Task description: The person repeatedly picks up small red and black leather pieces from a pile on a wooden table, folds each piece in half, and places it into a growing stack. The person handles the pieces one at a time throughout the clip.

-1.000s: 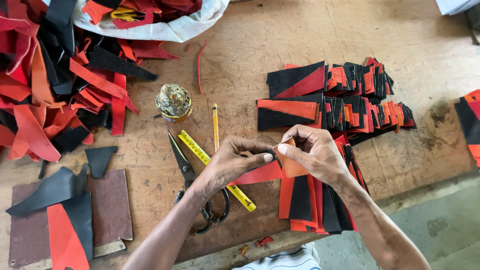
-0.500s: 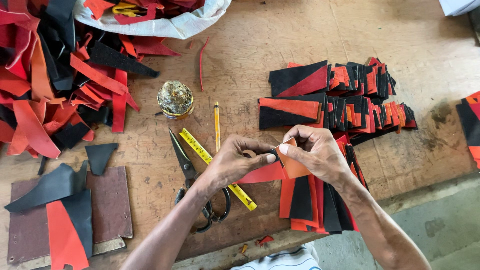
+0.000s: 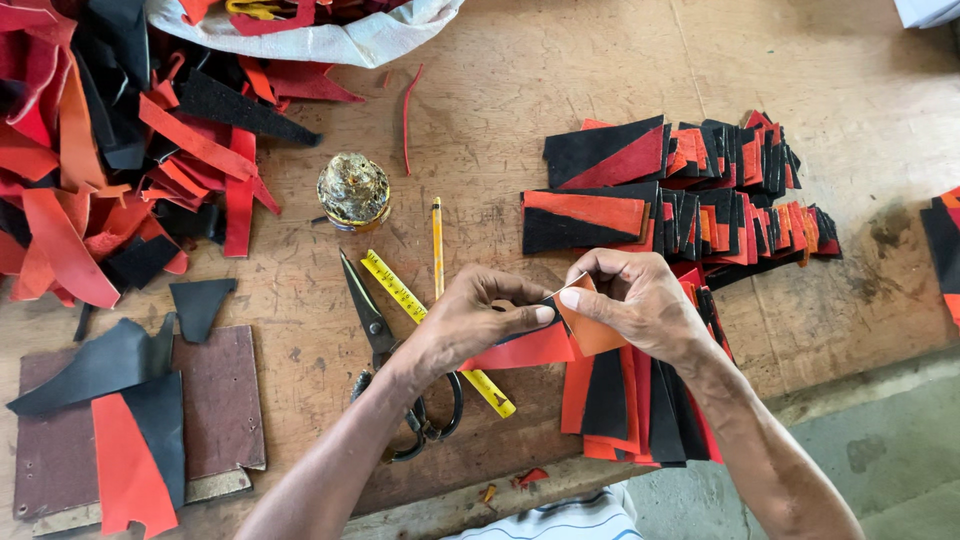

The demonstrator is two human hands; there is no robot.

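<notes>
Bright, even daylight falls on the counter (image 3: 560, 70); shadows are soft, focus sharp, with slight bending at the edges.

Orange leather piece (image 3: 592, 330), small, pinched upright between both thumbs, above red strip (image 3: 520, 350)

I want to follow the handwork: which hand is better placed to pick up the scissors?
Probably the left hand. The scissors lie right beside its wrist, partly under the forearm. The right hand sits farther away, pinching the orange piece.

White sack (image 3: 370, 42) at top edge, lying open, red, black, yellow scraps inside. No labels, signs, screens.
</notes>
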